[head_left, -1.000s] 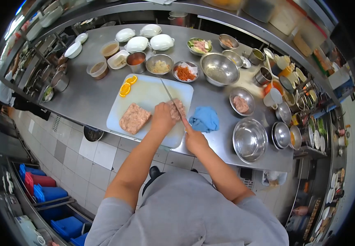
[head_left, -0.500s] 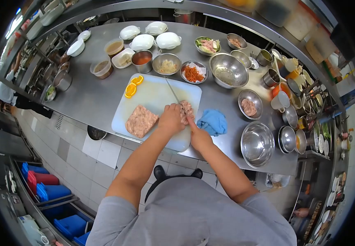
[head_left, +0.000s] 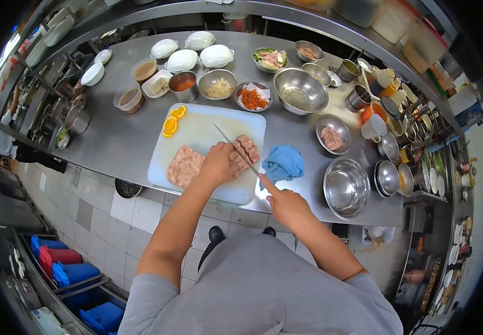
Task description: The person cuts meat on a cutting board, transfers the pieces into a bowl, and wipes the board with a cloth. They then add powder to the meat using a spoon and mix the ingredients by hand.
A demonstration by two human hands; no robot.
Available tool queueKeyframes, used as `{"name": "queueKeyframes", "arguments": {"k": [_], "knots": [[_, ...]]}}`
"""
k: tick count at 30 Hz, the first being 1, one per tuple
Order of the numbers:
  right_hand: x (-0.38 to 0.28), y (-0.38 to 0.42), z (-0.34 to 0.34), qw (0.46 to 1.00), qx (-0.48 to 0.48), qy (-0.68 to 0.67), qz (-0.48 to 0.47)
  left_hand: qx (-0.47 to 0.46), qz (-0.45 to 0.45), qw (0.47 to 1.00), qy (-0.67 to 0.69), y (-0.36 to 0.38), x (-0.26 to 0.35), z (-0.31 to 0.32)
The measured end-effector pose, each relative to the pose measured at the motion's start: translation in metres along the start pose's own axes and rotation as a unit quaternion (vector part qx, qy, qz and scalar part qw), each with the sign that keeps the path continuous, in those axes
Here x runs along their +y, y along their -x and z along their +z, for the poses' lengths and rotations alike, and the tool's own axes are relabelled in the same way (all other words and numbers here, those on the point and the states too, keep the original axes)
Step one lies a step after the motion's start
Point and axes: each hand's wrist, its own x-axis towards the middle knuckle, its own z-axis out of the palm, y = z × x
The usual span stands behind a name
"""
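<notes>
My right hand (head_left: 288, 205) is wrapped round the handle of a knife (head_left: 231, 144), whose blade points up and left across a cut piece of minced meat (head_left: 246, 148). Fingers pressed together, my left hand (head_left: 219, 163) rests on the left side of that meat. A larger slab of meat (head_left: 185, 166) lies left of my left hand on the white cutting board (head_left: 208, 120). Orange slices (head_left: 170, 126) sit at the board's upper left corner. Just right of the board is a crumpled blue cloth (head_left: 283, 163).
Behind the board stand a pot of orange liquid (head_left: 183, 85) and bowls of shredded carrot (head_left: 254, 97) and pale pieces (head_left: 217, 85). A bowl of meat (head_left: 332, 135) and an empty steel bowl (head_left: 347, 188) are at the right. White lidded dishes (head_left: 182, 60) stand farther back.
My right hand has moved right and down, drawing the knife lower across the meat. My left hand has shifted slightly left. The whole view has shifted a little.
</notes>
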Motion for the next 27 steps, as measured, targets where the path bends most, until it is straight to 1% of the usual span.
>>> {"name": "queueKeyframes", "arguments": {"k": [3,6,8,9,11,12,14,15,17,18,20,21,23,25,27], "knots": [[0.003,-0.011,0.018,0.999,-0.019,-0.02,0.026,0.001,-0.004,1.0,-0.007,-0.012,-0.01,0.01],[-0.003,-0.045,0.036,0.998,-0.038,-0.038,0.032,0.008,-0.017,1.0,-0.003,-0.014,-0.014,0.01],[-0.003,-0.076,0.042,0.996,-0.028,-0.072,0.043,0.064,0.044,0.997,-0.029,-0.02,-0.021,0.012],[-0.005,-0.086,0.04,0.996,-0.033,-0.072,0.042,0.062,0.039,0.997,-0.028,-0.024,-0.025,0.01],[-0.007,-0.098,0.039,0.997,-0.015,-0.073,-0.001,0.041,-0.003,0.999,-0.012,-0.032,-0.03,0.002],[-0.012,-0.098,0.039,0.997,-0.017,-0.075,-0.002,0.039,-0.005,0.999,-0.014,-0.034,-0.031,-0.002],[-0.02,-0.098,0.026,0.996,-0.05,-0.054,0.04,-0.018,-0.053,0.998,-0.029,-0.041,-0.03,-0.01],[-0.023,-0.092,0.015,0.997,-0.047,-0.052,0.038,-0.014,-0.052,0.998,-0.03,-0.042,-0.033,-0.008],[-0.03,-0.075,-0.006,0.994,-0.092,-0.045,0.034,0.0,-0.036,0.999,0.012,-0.04,-0.044,0.002],[-0.03,-0.07,-0.01,0.994,-0.094,-0.048,0.038,-0.005,-0.035,0.999,0.014,-0.04,-0.041,-0.001],[-0.029,-0.065,-0.012,0.988,-0.131,-0.059,0.065,-0.033,-0.06,0.996,0.053,-0.037,-0.033,-0.011],[-0.024,-0.072,0.003,0.987,-0.137,-0.058,0.067,-0.036,-0.064,0.996,0.057,-0.037,-0.037,-0.008],[-0.007,-0.101,0.045,0.996,-0.032,-0.075,0.022,-0.011,0.008,0.999,0.05,-0.04,-0.046,-0.004],[-0.008,-0.126,0.057,0.996,-0.013,-0.085,0.016,0.0,-0.003,0.999,0.053,-0.04,-0.046,-0.001],[-0.009,-0.134,0.057,0.995,0.009,-0.097,0.008,0.011,-0.01,0.999,0.051,-0.04,-0.044,-0.002]]}}
